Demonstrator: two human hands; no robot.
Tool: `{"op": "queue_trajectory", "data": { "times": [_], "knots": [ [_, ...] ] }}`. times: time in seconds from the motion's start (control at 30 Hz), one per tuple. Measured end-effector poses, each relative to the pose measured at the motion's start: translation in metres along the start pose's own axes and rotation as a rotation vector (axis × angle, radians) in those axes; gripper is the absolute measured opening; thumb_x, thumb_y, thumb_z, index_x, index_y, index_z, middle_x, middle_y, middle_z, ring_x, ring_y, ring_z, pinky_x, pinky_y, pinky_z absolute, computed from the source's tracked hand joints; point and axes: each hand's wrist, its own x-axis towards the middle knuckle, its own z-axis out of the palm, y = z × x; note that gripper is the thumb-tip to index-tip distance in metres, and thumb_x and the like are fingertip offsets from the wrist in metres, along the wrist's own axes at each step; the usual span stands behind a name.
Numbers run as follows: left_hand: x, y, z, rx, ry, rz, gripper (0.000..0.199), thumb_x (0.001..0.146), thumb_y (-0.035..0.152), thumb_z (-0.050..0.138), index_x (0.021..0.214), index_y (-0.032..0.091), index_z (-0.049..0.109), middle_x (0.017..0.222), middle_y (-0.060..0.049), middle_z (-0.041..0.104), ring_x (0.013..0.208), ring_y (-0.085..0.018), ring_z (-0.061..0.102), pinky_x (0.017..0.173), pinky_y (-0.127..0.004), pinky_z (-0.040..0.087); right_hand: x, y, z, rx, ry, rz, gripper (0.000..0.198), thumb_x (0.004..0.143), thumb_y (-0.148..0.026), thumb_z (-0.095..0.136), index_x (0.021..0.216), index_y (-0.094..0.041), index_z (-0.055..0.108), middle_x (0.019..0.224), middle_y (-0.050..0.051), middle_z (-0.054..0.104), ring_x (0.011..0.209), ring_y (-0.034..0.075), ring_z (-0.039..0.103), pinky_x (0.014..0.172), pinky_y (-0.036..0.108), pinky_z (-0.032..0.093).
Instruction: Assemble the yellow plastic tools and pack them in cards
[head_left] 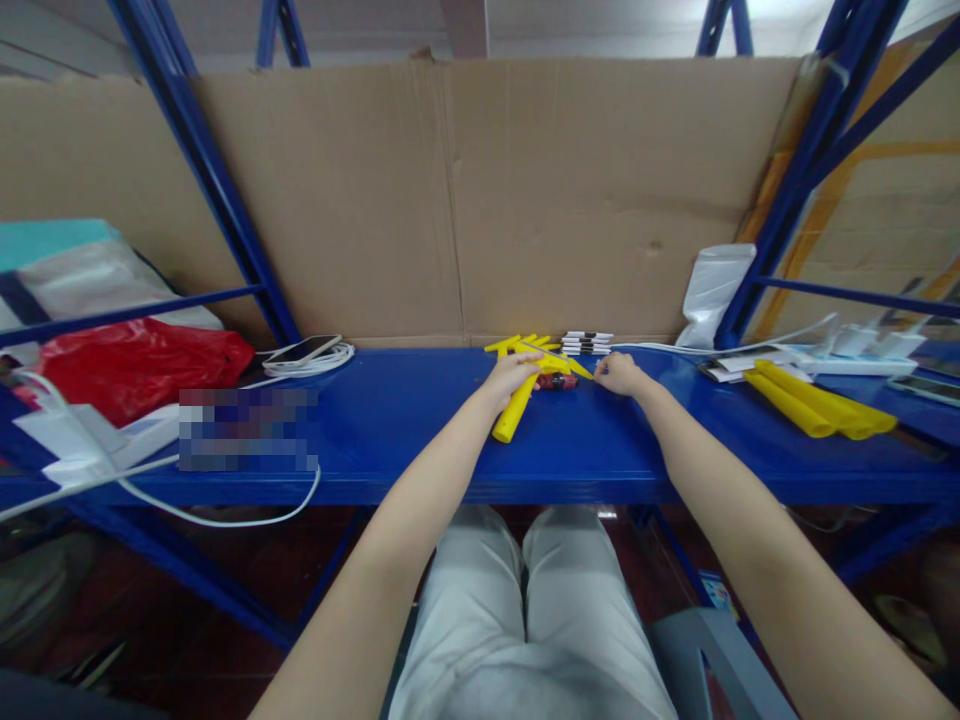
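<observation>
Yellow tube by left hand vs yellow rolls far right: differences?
The tube lies by the left hand; the rolls lie right of the right hand. In view, the tube slants down-left, the rolls down-right. The tube is one piece; the rolls are a bunch. Both are yellow, on the blue table.

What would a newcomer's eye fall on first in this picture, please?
Probably the bright yellow pieces at the middle of the blue tabletop, with the left hand on them and the right hand close to their right end. Next, perhaps, the shiny red bag at the far left and the yellow rolls lying on the right.
</observation>
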Motion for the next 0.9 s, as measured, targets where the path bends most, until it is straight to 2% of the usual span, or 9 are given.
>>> {"op": "queue_trajectory", "data": {
  "times": [0.17, 0.27, 0.33, 0.57, 0.7, 0.9],
  "knots": [
    [0.0, -0.001, 0.003, 0.039, -0.039, 0.019, 0.042, 0.084, 0.002, 0.062, 0.123, 0.014, 0.073, 0.094, -0.012, 0.076, 0.065, -0.014, 0.068, 0.057, -0.022, 0.053, -0.003, -0.017, -0.002, 0.359, 0.142, -0.166, 0.012, 0.081, -0.019, 0.058, 0.076, -0.016, 0.069, 0.093, 0.007, 0.074, 0.095, 0.02, 0.066, 0.095, 0.033, 0.049],
    [0.001, -0.003, 0.005, 0.055, -0.063, 0.05, 0.041, 0.084, 0.002, 0.063, 0.123, 0.014, 0.073, 0.097, -0.012, 0.076, 0.064, -0.012, 0.066, 0.058, -0.022, 0.054, -0.008, -0.028, 0.0, 0.598, 0.155, -0.249, 0.008, 0.077, -0.022, 0.061, 0.072, -0.018, 0.065, 0.087, 0.004, 0.072, 0.089, 0.018, 0.065, 0.091, 0.034, 0.05],
    [0.002, -0.005, 0.005, 0.064, -0.075, 0.076, 0.041, 0.084, 0.002, 0.064, 0.123, 0.013, 0.073, 0.098, -0.012, 0.076, 0.061, -0.01, 0.064, 0.058, -0.022, 0.054, -0.011, -0.034, 0.002, 0.679, 0.143, -0.271, 0.006, 0.073, -0.02, 0.063, 0.067, -0.018, 0.063, 0.082, 0.003, 0.071, 0.086, 0.018, 0.063, 0.091, 0.035, 0.049],
    [0.004, -0.008, 0.005, 0.109, -0.116, 0.158, 0.04, 0.082, 0.004, 0.071, 0.121, 0.012, 0.074, 0.093, -0.011, 0.075, 0.058, -0.008, 0.06, 0.059, -0.022, 0.053, -0.019, -0.043, 0.001, 0.668, 0.096, -0.238, 0.01, 0.072, -0.017, 0.062, 0.062, -0.019, 0.062, 0.077, 0.002, 0.069, 0.084, 0.018, 0.063, 0.089, 0.034, 0.049],
    [0.001, -0.008, 0.006, 0.133, -0.116, 0.174, 0.039, 0.082, 0.001, 0.068, 0.12, 0.01, 0.074, 0.093, -0.012, 0.075, 0.056, -0.007, 0.059, 0.058, -0.022, 0.053, -0.024, -0.046, -0.001, 0.652, 0.037, -0.235, 0.011, 0.072, -0.013, 0.061, 0.063, -0.018, 0.063, 0.079, 0.003, 0.071, 0.084, 0.017, 0.063, 0.087, 0.031, 0.048],
    [0.002, -0.009, 0.006, 0.121, -0.115, 0.172, 0.038, 0.078, 0.003, 0.073, 0.115, 0.01, 0.076, 0.093, -0.013, 0.075, 0.064, -0.011, 0.063, 0.06, -0.022, 0.054, -0.027, -0.047, 0.0, 0.615, 0.002, -0.172, 0.008, 0.074, -0.017, 0.063, 0.066, -0.018, 0.065, 0.076, 0.002, 0.071, 0.078, 0.017, 0.062, 0.079, 0.028, 0.049]
  ]
}}
